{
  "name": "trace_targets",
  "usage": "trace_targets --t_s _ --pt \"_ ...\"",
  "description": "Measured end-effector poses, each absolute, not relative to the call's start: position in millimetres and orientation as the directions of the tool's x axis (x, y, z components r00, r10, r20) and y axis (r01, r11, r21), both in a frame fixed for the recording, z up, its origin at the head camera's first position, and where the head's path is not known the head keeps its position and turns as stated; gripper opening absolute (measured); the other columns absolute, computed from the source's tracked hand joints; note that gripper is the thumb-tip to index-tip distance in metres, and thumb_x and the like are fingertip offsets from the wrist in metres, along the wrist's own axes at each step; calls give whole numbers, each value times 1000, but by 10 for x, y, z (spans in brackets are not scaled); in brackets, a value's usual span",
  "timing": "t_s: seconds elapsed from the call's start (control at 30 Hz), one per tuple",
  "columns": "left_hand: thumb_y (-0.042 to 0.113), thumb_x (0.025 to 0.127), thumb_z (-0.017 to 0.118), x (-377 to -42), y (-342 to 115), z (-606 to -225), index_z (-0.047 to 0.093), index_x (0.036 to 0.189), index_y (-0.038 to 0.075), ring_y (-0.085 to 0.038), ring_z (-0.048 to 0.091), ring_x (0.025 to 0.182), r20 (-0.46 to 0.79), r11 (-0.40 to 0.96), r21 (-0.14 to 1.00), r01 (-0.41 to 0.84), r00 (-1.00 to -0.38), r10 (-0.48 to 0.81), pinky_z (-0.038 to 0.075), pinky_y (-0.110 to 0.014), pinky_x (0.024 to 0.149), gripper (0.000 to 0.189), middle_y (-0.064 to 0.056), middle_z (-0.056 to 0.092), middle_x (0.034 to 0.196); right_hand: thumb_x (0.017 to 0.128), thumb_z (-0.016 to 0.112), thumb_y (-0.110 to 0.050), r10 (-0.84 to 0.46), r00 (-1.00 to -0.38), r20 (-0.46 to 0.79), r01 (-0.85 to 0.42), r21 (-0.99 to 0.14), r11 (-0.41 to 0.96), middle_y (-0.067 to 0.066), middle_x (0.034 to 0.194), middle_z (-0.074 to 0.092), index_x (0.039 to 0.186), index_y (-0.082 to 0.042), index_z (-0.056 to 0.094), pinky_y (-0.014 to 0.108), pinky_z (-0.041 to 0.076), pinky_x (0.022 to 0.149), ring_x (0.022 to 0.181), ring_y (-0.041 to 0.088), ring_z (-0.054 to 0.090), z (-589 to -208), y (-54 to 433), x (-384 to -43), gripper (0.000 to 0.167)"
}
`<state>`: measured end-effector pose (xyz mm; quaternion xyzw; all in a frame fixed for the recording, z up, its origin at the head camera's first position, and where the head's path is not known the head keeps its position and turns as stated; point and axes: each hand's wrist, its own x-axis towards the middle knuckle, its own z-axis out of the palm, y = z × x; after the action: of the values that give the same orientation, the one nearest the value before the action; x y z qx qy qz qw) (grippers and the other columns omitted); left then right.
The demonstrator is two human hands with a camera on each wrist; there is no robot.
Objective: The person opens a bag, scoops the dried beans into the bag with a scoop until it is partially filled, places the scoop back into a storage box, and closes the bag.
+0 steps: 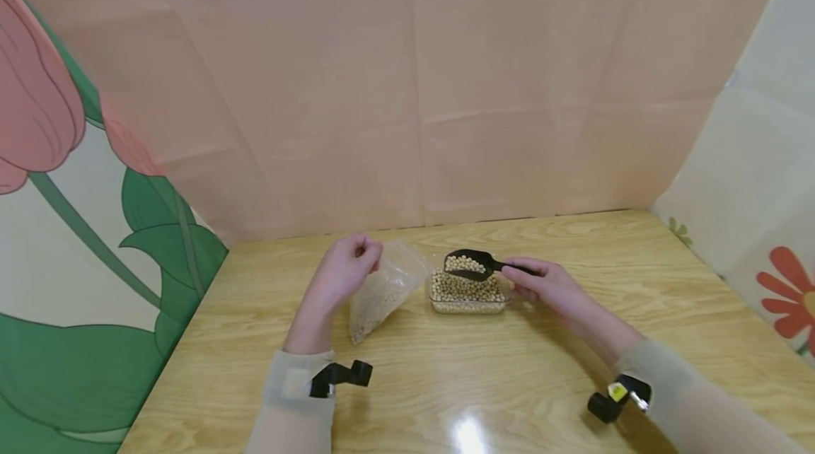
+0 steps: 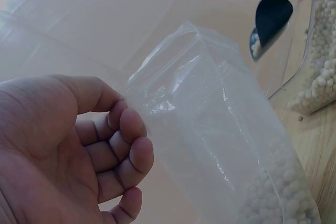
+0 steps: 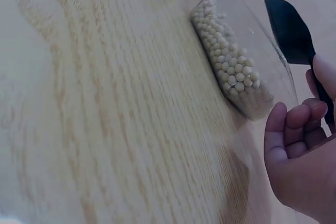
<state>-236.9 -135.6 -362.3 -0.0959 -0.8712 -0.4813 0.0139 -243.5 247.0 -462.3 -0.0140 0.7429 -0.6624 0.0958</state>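
My left hand pinches the top edge of a clear plastic zip bag between thumb and fingertips. Pale round beans lie in the bag's lower part in the left wrist view. With my right hand I grip the handle of a black scoop, which carries a heap of the same beans. The scoop is held over a clear rectangular container holding many beans, just right of the bag. In the right wrist view the scoop is seen from its dark underside, above the container's rim.
Bag and container are on a light wood-grain table. Behind it hangs a pinkish cloth. A wall with painted tulips stands at the left, and a pale flowered wall at the right.
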Motion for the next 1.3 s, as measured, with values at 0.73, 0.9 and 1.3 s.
trace_targets --t_s 0.73,0.9,1.3 --pt "27 113 57 -2367 -1359 -3618 64 88 11 -21 47 71 101 520 838 163 -984 145 40 -37 65 31 -7 62 87 111 68 -12 -187 -982 19 15 -985 -175 -6 103 68 119 -19 82 28 59 95 93 10 67 -4318 2442 -2345 17" --pt "27 113 57 -2369 -1361 -3622 64 88 11 -22 47 72 102 518 840 162 -985 142 40 -37 65 31 -6 62 88 111 69 -12 -204 -978 36 -2 -987 -161 -5 108 68 122 -16 81 29 58 97 95 9 66 -4233 2402 -2345 17" --pt "25 112 57 -2376 -1370 -3636 65 87 11 -22 46 70 113 511 842 172 -983 146 40 -38 65 30 -7 62 87 111 69 -15 -225 -973 49 -17 -990 -142 -1 107 65 126 -14 79 31 58 99 95 13 67 -4055 2225 -2335 18"
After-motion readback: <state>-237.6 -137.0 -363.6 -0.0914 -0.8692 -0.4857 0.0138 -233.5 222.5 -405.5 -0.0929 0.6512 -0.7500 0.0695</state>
